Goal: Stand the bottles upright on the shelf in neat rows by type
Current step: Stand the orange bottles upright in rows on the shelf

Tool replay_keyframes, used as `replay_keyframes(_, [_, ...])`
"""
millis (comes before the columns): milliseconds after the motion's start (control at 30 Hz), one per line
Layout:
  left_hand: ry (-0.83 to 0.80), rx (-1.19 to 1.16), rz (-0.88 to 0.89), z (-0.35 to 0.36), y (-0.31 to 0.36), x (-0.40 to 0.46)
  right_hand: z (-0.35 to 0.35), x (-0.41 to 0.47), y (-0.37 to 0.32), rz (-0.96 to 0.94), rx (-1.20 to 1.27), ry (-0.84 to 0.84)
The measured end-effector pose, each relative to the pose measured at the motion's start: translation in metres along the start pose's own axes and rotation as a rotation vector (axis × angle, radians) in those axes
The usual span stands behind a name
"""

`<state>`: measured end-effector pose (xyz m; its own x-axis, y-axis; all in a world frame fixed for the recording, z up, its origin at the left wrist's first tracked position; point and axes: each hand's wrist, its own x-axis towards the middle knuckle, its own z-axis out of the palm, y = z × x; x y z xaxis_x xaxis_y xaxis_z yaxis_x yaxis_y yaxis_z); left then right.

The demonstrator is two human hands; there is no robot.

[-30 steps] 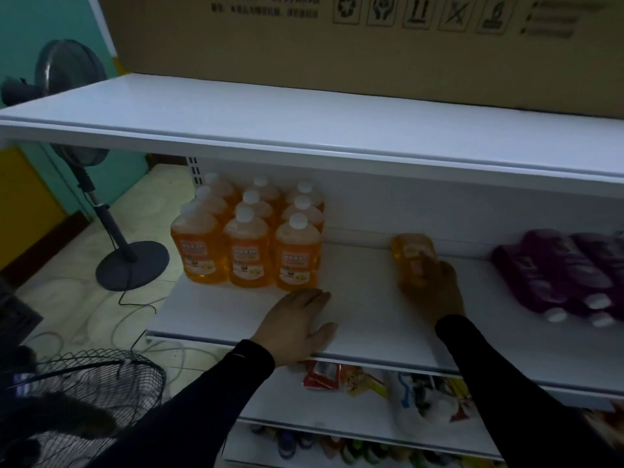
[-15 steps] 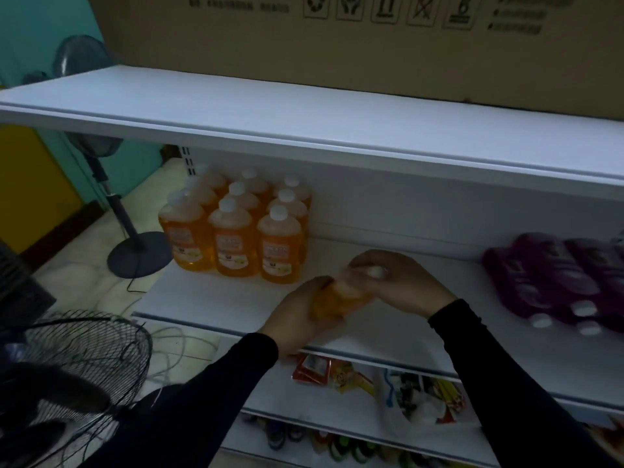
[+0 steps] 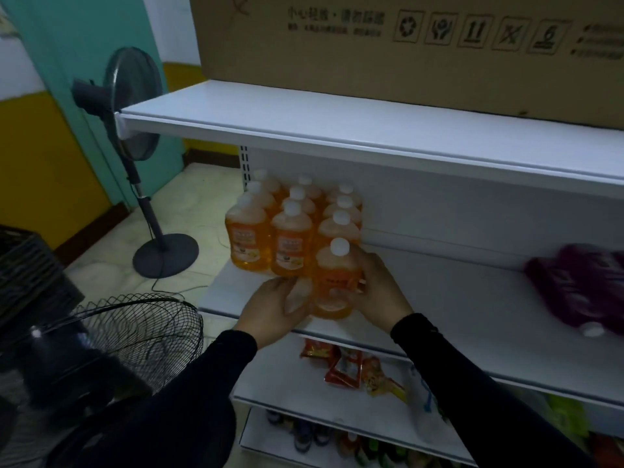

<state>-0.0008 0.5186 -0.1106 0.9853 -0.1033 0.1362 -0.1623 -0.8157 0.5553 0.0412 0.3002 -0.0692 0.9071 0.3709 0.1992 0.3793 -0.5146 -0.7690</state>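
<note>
1. A person's two hands hold an upright orange bottle [image 3: 335, 282] with a white cap at the front edge of the white shelf [image 3: 449, 298], directly in front of the rightmost column of the standing orange bottles [image 3: 290, 224].
2. The right hand [image 3: 378, 292] wraps the bottle's right side, its fingers [image 3: 363, 261] curled round the body and the thumb across the label.
3. The left hand [image 3: 277, 309] meets the bottle's lower left side, its fingers bent toward the base; whether they truly grip or only steady it cannot be told.
4. The standing group fills the shelf's left end in three columns, caps up, labels facing out, bottles touching one another.
5. Well to the right of the held bottle, purple bottles [image 3: 580, 285] lie on their sides on the same shelf, one white cap [image 3: 592, 330] pointing toward the front edge.
6. Above the held bottle, an upper shelf [image 3: 337, 130] carries a large cardboard box [image 3: 405, 45] printed with handling symbols.
7. Below it, a lower shelf [image 3: 290, 390] holds red and yellow snack packets [image 3: 351, 366].
8. Left of the shelving, a pedestal fan [image 3: 135, 130] stands on the pale floor, and a wire fan guard [image 3: 141, 336] sits nearer the camera.
9. Both arms wear dark sleeves [image 3: 472, 383].
</note>
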Motion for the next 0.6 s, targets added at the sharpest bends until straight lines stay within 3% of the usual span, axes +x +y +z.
replay_keyframes(67, [-0.09, 0.286, -0.027, -0.001, -0.017, -0.007, 0.009, 0.0, 0.002, 0.025, -0.023, 0.064])
replay_keyframes(133, [-0.2, 0.413, -0.067, 0.002, -0.031, -0.015, 0.016, -0.001, 0.004, 0.057, -0.072, 0.11])
replay_keyframes(600, [-0.146, 0.476, -0.019, 0.016, -0.048, -0.019, 0.02, 0.009, 0.008, 0.06, -0.06, 0.158])
